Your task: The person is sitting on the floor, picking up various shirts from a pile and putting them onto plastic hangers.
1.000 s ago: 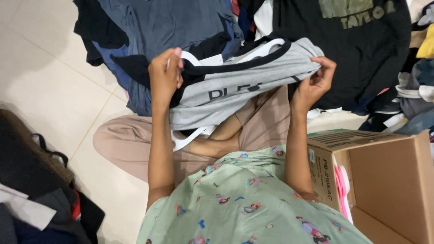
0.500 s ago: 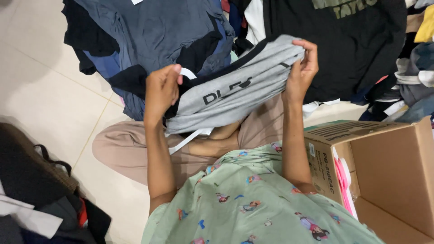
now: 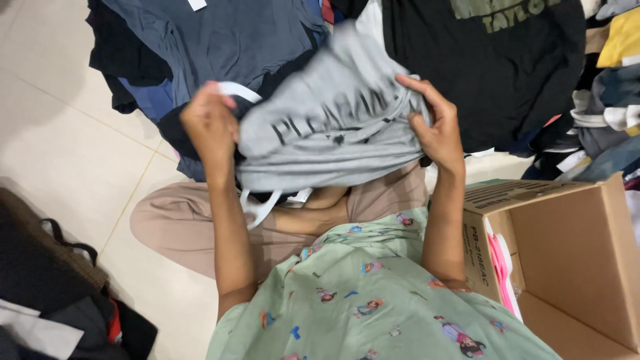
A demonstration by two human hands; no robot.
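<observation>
Head view, person seated cross-legged on a pale tiled floor (image 3: 60, 160).

Thing in hand: a grey garment with dark lettering (image 3: 327, 137), bunched and held up in front of the chest, above the lap, between the two hands. A white drawstring or strap (image 3: 257, 208) hung from its near lower edge, left of centre.

Left hand (image 3: 210, 127): gripped the left edge of the grey garment, fingers curled closed into the cloth, back of the hand toward the camera. Fingertips themselves were hidden in the folds.

Right hand (image 3: 437, 130): held the right edge, thumb on the near face, fingers (image 3: 417, 87) hooked narrowly over the top fold.

Handling judgement: the cloth sagged and creased freely between the hands, so it read as soft, light and limp, with no stiffness. Not fragile; knit surface unlikely to slip. It would not keep any shape unsupported. Best hold looked to be at two opposite edges or seams, pinching several layers, as both hands did here. The hanging strap could snag.

Surroundings: a dark blue garment (image 3: 227, 37) lay far left on the heap; a black shirt with yellow-green print (image 3: 487, 73) lay far right. An open cardboard box (image 3: 573, 247) stood near right, just beside the right forearm, with pink sheets (image 3: 501, 263) against its inner wall. Dark clothes and a bag (image 3: 47, 280) lay near left.
</observation>
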